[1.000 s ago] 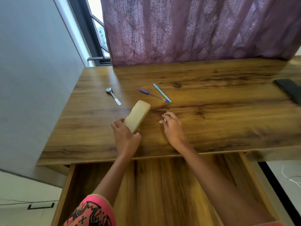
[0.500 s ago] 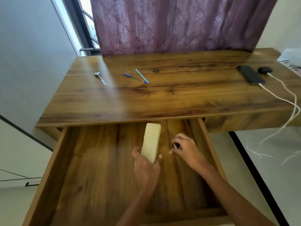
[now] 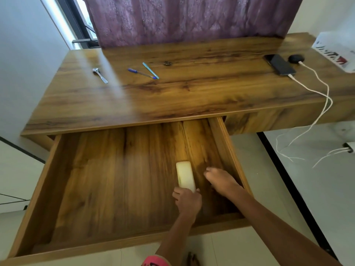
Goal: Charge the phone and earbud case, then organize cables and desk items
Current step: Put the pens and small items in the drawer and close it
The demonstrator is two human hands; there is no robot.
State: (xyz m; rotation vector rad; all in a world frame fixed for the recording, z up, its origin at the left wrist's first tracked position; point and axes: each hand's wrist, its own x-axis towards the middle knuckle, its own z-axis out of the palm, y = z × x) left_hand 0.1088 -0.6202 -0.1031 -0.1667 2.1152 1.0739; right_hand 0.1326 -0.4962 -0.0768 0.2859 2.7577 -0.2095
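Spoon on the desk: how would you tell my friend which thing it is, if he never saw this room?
Find the long brown wooden desk in front of the purple curtain. On its left part, lying alone, is the small shiny metal spoon. The blue-capped pen and the light-blue pen to its right are thin coloured sticks; only the spoon is silver with a round bowl.

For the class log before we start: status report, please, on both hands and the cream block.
Left hand grips cream block, inside open drawer. Right hand beside it, blurred, grip unclear. No obstacle seen.
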